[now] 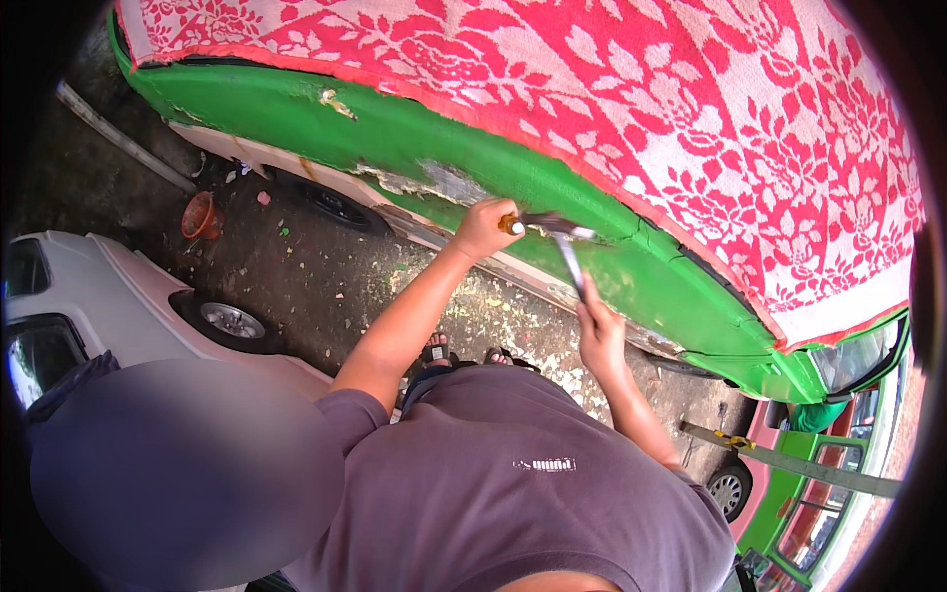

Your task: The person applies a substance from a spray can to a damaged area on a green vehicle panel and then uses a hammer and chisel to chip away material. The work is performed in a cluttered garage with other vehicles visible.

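My left hand (pixel 483 230) is closed around an amber-handled tool (pixel 511 225), its pale butt end turned toward the hammer. The blade of that tool is hidden, so I cannot tell whether it is a chisel or a screwdriver. My right hand (pixel 600 331) grips the metal shaft of a hammer (pixel 567 259). The hammer's head is smeared by motion beside the amber handle. Both hands are close to the side of a green car (pixel 395 128). Its lower edge has a ragged patch of bare, chipped surface (pixel 444 183) left of my hands.
A red-and-white floral cloth (pixel 612 89) covers the car's upper part. Pale flakes (pixel 493 311) litter the ground by my feet. Behind on the left stand a white car (pixel 128 286) and an orange bucket (pixel 201 216). Another green vehicle (pixel 779 508) is at right.
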`<action>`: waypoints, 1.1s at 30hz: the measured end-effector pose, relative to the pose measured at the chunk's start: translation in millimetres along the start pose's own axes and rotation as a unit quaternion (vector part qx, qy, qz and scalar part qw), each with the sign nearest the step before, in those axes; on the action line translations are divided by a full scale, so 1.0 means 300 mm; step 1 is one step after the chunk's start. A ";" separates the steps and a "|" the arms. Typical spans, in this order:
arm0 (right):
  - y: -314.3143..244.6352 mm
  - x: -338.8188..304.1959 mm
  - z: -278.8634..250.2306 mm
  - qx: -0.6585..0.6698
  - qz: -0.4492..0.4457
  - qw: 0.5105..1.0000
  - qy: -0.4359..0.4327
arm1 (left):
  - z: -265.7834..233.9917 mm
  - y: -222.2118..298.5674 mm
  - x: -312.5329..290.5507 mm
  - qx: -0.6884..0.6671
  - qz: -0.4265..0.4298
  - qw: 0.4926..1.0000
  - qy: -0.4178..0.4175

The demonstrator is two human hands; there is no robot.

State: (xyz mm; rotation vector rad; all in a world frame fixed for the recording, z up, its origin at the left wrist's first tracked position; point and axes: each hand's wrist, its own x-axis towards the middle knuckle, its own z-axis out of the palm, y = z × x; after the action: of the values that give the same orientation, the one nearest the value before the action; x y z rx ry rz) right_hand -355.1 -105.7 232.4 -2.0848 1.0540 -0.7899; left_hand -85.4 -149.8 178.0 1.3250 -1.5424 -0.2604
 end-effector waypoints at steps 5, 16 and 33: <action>-0.027 -0.036 -0.008 0.051 0.051 0.996 0.058 | 0.024 -0.050 -0.008 -0.047 0.035 0.997 0.050; -0.064 0.035 0.051 -0.028 -0.009 0.999 0.015 | 0.007 -0.018 -0.005 -0.068 -0.037 0.996 0.054; -0.109 0.119 -0.008 -0.085 0.002 0.996 -0.027 | 0.000 -0.044 0.044 -0.059 -0.055 0.996 0.042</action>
State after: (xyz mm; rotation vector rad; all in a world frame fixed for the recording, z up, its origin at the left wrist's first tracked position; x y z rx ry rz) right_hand -324.8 -121.5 266.7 -2.2324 1.1311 -0.6582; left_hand -75.5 -165.6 175.7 1.3129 -1.3643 -0.3563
